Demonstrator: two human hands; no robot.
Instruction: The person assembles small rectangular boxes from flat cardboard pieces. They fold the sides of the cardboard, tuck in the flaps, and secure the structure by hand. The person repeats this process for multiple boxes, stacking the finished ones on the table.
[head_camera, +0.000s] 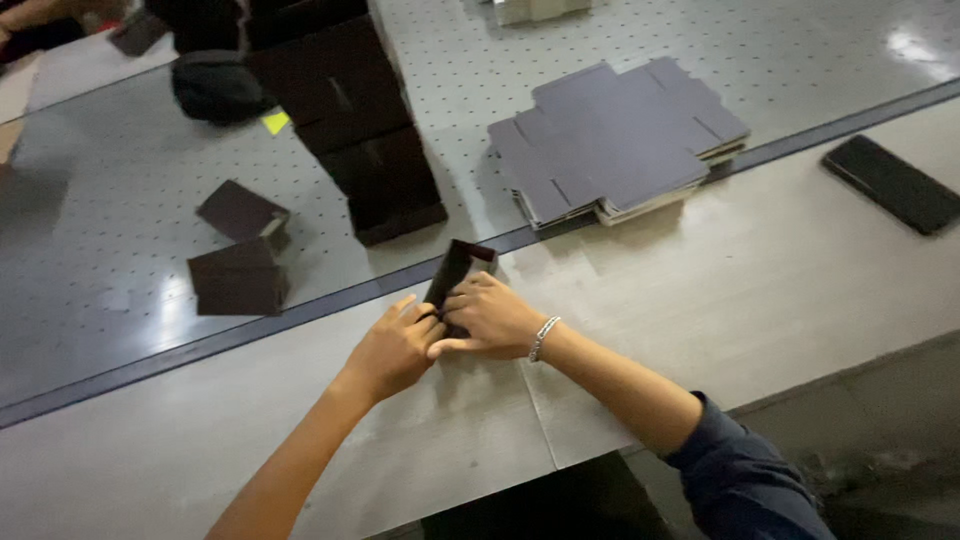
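Head view: a dark cardboard box, half folded, is pinched between the left hand and the right hand, pressed together on the grey table near the stack of flat blanks. A wall could be creased if squeezed unevenly; a flap may spring open.

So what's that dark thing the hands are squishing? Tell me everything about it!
It is a small dark brown box that looks like thin cardboard, only partly folded up. It stands tilted on the pale worktable, one open end pointing up and away. The left hand presses its near side, and the right hand covers it from the other side, fingers curled over. Its lower part is hidden under the hands.
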